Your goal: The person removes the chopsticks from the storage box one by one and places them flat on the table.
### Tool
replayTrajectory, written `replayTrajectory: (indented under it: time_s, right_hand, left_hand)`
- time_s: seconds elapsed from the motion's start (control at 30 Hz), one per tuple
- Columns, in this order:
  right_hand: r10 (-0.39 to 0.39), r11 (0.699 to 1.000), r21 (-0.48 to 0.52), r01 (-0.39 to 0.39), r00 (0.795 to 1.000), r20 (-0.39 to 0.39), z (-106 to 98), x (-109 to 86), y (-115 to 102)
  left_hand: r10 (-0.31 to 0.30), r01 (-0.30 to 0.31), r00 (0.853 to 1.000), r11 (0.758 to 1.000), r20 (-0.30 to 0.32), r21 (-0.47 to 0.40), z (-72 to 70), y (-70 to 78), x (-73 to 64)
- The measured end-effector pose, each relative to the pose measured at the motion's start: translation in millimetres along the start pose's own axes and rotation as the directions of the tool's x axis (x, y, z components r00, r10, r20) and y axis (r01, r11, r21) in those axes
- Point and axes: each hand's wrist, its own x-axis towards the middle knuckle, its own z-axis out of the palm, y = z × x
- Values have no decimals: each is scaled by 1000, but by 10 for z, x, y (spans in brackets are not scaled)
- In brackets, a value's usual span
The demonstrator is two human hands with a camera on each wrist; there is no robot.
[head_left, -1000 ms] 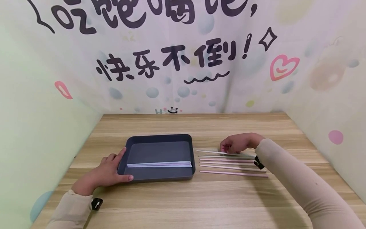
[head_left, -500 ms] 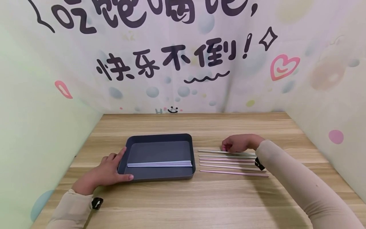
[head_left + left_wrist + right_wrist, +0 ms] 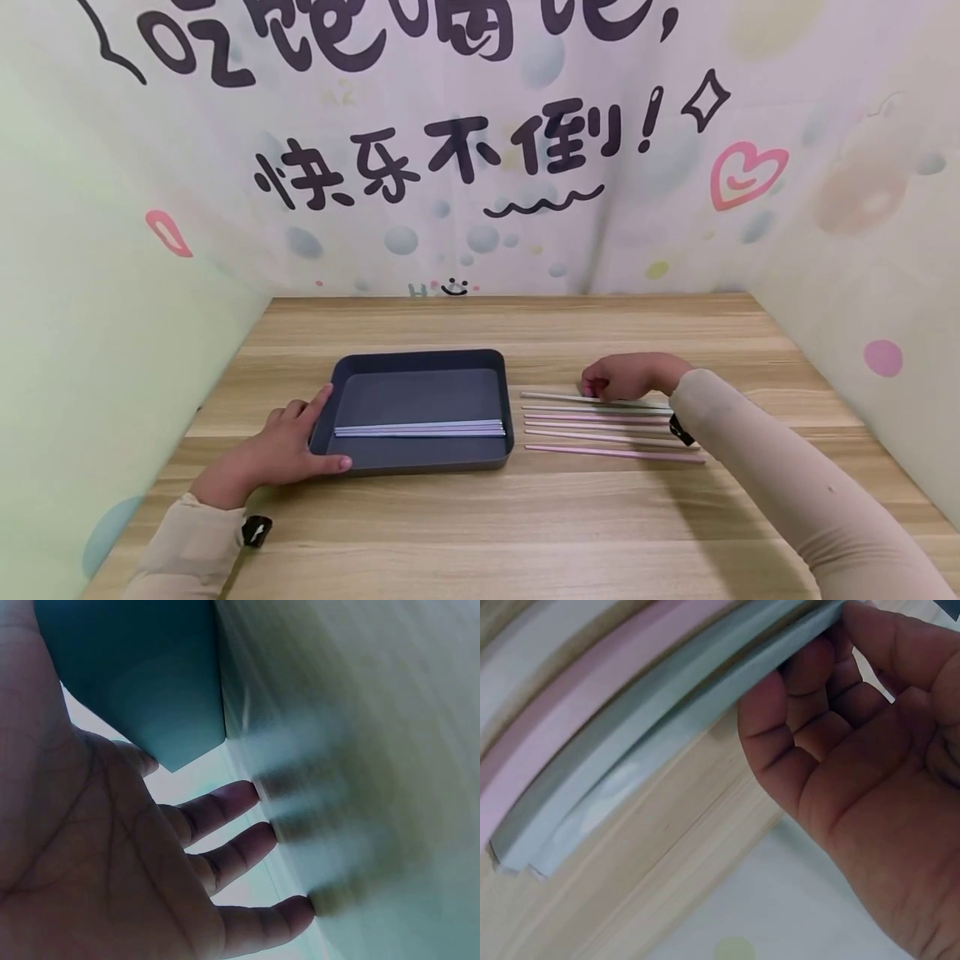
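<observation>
My left hand (image 3: 273,450) rests at the left end of a dark grey tray (image 3: 416,390), index finger along its side and thumb on the near rim. In the left wrist view the other fingers extend down to the table beside the tray wall (image 3: 142,682). Several pale lilac chopsticks (image 3: 420,429) lie together inside the tray. To its right, my right hand (image 3: 633,377) pinches the farthest of a row of chopsticks, a pale green chopstick (image 3: 727,696), between thumb and curled fingers. This chopstick lies close beside another green one.
Nearer me in the row lie more pale green, pink and whitish chopsticks, the closest a pink chopstick (image 3: 615,454). They rest on a wood-grain table (image 3: 465,533). A printed cloth wall (image 3: 525,250) stands behind, with side walls left and right.
The right hand and the pale green chopstick have shifted slightly to the right, and its left end now lines up closer with the other chopsticks. The left hand and tray stay put.
</observation>
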Motion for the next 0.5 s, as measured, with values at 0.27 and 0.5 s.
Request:
replayTrajectory:
  time_s: [0.27,0.5]
  right_hand:
    - [8,1000,0,-8,1000,3,-18,-4,13]
    - [13,1000,17,-13,1000,7,-26,-13,-5]
  left_hand:
    - [4,-4,1000,1000,3,-8,-14,14,-1]
    - [-3,3,1000,1000,5,-5,6,-10,9]
